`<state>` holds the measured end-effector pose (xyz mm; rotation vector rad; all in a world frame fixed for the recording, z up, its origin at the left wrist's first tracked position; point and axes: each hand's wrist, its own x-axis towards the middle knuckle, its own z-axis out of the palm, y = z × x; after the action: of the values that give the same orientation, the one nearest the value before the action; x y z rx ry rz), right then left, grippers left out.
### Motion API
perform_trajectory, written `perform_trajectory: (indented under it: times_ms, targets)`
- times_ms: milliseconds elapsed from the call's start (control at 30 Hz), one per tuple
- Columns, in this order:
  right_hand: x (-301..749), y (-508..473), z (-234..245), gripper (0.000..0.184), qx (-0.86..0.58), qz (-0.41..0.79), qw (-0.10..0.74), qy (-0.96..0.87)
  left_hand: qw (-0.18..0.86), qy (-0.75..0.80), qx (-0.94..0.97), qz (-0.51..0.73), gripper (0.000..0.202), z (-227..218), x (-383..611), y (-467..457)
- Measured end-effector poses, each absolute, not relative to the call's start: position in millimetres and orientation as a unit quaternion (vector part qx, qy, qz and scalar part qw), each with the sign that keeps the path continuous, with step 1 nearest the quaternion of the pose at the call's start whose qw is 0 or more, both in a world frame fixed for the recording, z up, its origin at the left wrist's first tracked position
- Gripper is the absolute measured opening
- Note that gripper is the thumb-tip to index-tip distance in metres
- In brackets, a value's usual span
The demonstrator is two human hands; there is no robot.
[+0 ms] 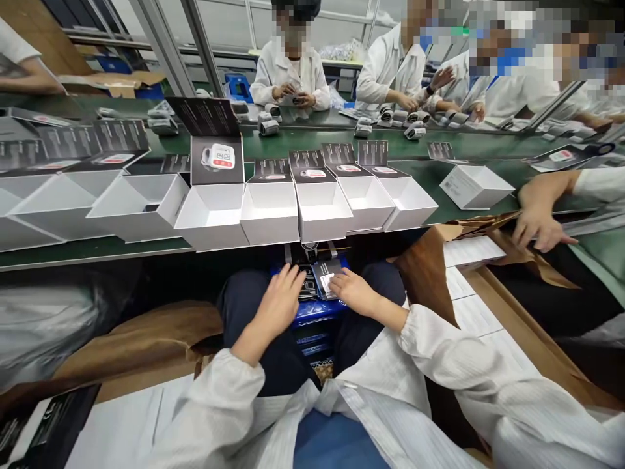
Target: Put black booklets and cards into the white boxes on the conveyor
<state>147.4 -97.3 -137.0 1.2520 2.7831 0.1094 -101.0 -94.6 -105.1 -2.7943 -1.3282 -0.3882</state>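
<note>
My left hand (279,298) lies over the left edge of a stack of dark printed booklets (308,284), its fingers stretched out. My right hand (359,294) rests its fingertips on a dark booklet with a white label (326,279), fingers extended and not closed around it. Both stacks sit on a blue plastic crate (317,311) between my knees, below the bench edge. Ahead on the bench stands a row of open white boxes (269,212), their dark lids raised. One box at the left (141,205) has a small dark item inside.
To my right is a brown carton (424,264) holding white boxes (476,312); a co-worker's hand (540,221) hangs beside it. Another carton of white boxes (131,417) is at lower left. Across the green bench (312,140), several people in white coats handle grey rolled cuffs (267,125).
</note>
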Motion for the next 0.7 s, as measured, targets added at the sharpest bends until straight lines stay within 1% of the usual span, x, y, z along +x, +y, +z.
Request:
perform_trajectory:
  times_ms: [67,100,167,267,367,433,500,600,667,700]
  targets:
    - [146.2,-97.4,-134.8,0.024,0.429,0.02,0.05,0.902,-0.02,-0.45,-0.892,-0.031,0.059,-136.4,-88.7,-101.3]
    - [145.4,-97.1,-132.8,0.023,0.443,0.008,0.049,0.895,-0.026,-0.463,-0.886,-0.006,0.059,-146.0,-84.3,-102.0]
    - [144.1,-95.3,-129.3,0.02,0.469,-0.017,0.04,0.882,-0.031,-0.477,-0.878,0.006,0.053,-153.2,-79.4,-100.5]
    - [145.9,-90.6,-127.0,0.017,0.489,-0.049,0.014,0.871,-0.029,-0.468,-0.883,-0.005,0.045,-145.7,-81.4,-98.4]
    - [153.1,-84.7,-125.3,0.013,0.501,-0.121,-0.052,0.855,-0.043,-0.454,-0.889,-0.045,0.039,-137.3,-90.3,-99.5]
    - [158.5,-81.2,-122.7,0.018,0.524,-0.153,-0.09,0.833,-0.064,-0.451,-0.886,-0.082,0.031,-136.5,-96.1,-99.2]
    - [161.1,-79.6,-117.7,0.022,0.557,-0.151,-0.095,0.811,-0.079,-0.452,-0.881,-0.111,0.023,-137.6,-99.9,-97.3]
    - [153.9,-84.8,-103.0,0.025,0.577,-0.119,-0.106,0.801,-0.075,-0.46,-0.873,-0.143,0.026,-133.1,-102.2,-95.7]
    - [140.5,-94.7,-87.3,0.028,0.55,-0.109,-0.162,0.812,-0.06,-0.457,-0.868,-0.187,0.03,-119.9,-103.6,-98.5]
    - [131.8,-100.9,-77.7,0.029,0.521,-0.111,-0.196,0.823,-0.044,-0.444,-0.866,-0.228,0.03,-109.7,-104.7,-101.0]
